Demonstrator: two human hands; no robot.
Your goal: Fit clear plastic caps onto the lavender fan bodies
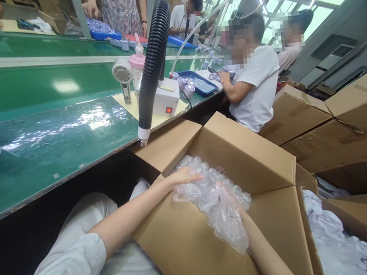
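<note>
An open cardboard box (pixel 192 239) stands in front of my legs, with a clear plastic bag (pixel 228 223) at its mouth. Transparent round pieces (pixel 200 166), clustered together, show in and behind the bag. My left hand (pixel 185 176) grips the bag's left side, its thumb stretched along the plastic and its other fingers partly hidden. On the bag's right side, my right hand (pixel 229 195) is closed on the crumpled film, which covers part of its fingers. Loose plastic hangs over the near box flap, below my right hand.
A black flexible hose (pixel 154 63) hangs over the green bench (pixel 58 135) edge, close to the box. A white box with a red switch (pixel 167 98) and a handheld fan (pixel 122 76) stand there. Cartons (pixel 334 141) fill the right. People work along the bench.
</note>
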